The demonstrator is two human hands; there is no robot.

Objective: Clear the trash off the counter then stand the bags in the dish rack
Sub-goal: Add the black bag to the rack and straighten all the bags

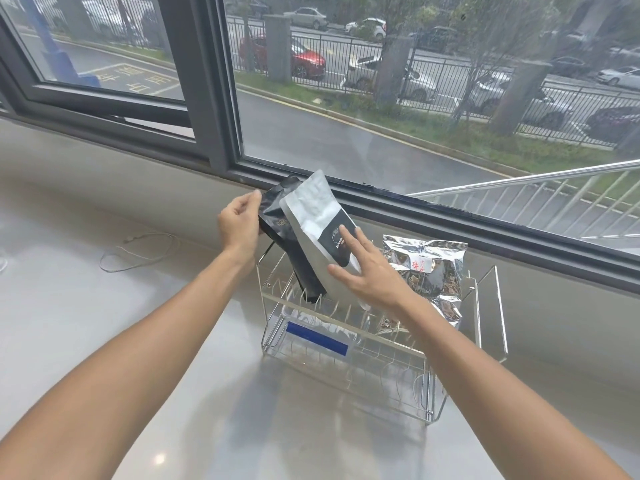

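Observation:
A wire dish rack (429,386) stands on the pale counter below the window. Three bags stand in it: a black bag (277,209) at the left, a white bag (313,216) with a black label leaning against it, and a crinkled silver foil bag (433,271) at the right. My left hand (239,223) grips the upper left edge of the black bag. My right hand (367,271) rests with straight fingers on the label of the white bag. A clear zip bag with a blue strip (317,336) lies flat in the rack's lower level.
A white cable (138,252) lies looped on the counter (104,306) to the left of the rack. The dark window frame (485,220) runs close behind the rack.

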